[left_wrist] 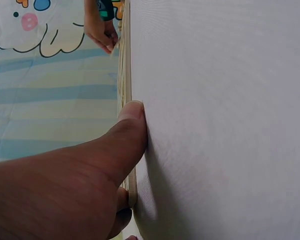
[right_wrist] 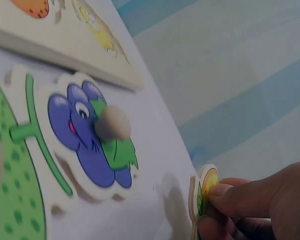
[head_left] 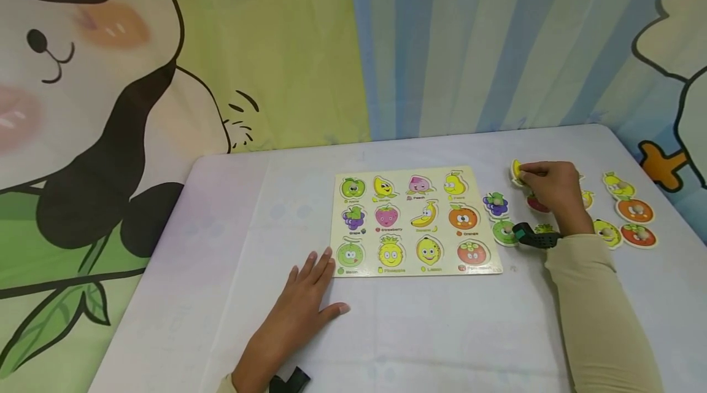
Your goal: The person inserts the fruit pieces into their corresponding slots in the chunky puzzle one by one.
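My right hand (head_left: 552, 187) pinches a yellow fruit puzzle piece (head_left: 516, 169) at the table's far right. In the right wrist view, this yellow-and-green piece (right_wrist: 200, 202) stands tilted on edge between thumb and fingers; which fruit it is I cannot tell. Close by lie a grape piece (head_left: 496, 204) and a green melon piece (head_left: 504, 232), both with wooden knobs. Under the right hand, a red piece (head_left: 536, 204) is partly hidden. My left hand (head_left: 301, 295) rests at the lower left corner of the fruit puzzle board (head_left: 370, 212), fingers straight, thumb spread.
Farther right lie a pear piece (head_left: 618, 186), an orange piece (head_left: 635, 211), a lemon piece (head_left: 606, 233) and a red tomato-like piece (head_left: 639, 236). The right forearm partly covers a pineapple piece (head_left: 544, 228). A printed cloth (head_left: 287, 43) hangs behind the white table (head_left: 431, 331).
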A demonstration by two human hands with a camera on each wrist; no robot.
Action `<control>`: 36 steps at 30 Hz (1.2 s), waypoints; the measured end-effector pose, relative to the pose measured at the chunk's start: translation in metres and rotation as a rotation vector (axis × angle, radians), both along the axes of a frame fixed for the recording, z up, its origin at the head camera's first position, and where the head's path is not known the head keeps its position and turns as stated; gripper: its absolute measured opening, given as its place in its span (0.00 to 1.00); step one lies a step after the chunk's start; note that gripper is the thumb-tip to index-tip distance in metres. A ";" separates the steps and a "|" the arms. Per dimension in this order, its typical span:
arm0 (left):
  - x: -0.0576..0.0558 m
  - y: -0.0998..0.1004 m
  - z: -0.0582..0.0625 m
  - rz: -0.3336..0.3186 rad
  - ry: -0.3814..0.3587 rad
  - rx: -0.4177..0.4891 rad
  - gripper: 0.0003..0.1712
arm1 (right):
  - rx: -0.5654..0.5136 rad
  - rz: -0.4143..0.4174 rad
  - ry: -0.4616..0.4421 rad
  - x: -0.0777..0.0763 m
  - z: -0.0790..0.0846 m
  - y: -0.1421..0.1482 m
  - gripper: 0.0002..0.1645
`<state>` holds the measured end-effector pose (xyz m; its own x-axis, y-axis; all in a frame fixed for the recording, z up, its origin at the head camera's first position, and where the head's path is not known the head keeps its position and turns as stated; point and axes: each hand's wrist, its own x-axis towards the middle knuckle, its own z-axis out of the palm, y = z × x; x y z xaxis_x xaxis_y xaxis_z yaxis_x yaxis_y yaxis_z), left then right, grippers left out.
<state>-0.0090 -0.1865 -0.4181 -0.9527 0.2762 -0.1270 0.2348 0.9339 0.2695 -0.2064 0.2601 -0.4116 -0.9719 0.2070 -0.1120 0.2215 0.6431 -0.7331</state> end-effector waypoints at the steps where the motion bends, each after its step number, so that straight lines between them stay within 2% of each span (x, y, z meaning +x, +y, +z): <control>1: 0.000 0.000 0.000 0.002 0.000 0.000 0.52 | -0.009 0.005 0.004 0.000 0.001 -0.002 0.23; 12: -0.001 0.001 0.001 0.005 0.007 -0.001 0.53 | -0.025 0.048 -0.005 -0.003 0.004 -0.019 0.23; 18: -0.002 0.001 0.002 0.004 0.008 -0.005 0.53 | -0.033 0.058 0.016 -0.004 0.009 -0.029 0.21; 22: -0.002 0.000 0.002 0.001 0.007 0.001 0.53 | -0.042 0.060 0.064 -0.006 0.006 -0.035 0.20; 25: -0.002 0.000 0.002 0.002 -0.003 0.006 0.53 | -0.034 0.037 0.091 -0.012 -0.004 -0.038 0.19; 32: 0.001 0.001 0.002 0.014 -0.016 0.009 0.53 | -0.048 0.043 0.113 -0.039 -0.052 -0.036 0.21; 36: 0.002 0.001 0.002 0.016 -0.014 0.012 0.53 | -0.102 0.070 0.158 -0.046 -0.063 -0.042 0.23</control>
<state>-0.0073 -0.1856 -0.4163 -0.9552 0.2624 -0.1371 0.2158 0.9342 0.2840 -0.2519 0.2181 -0.4745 -0.9907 0.1337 0.0265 0.0555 0.5736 -0.8173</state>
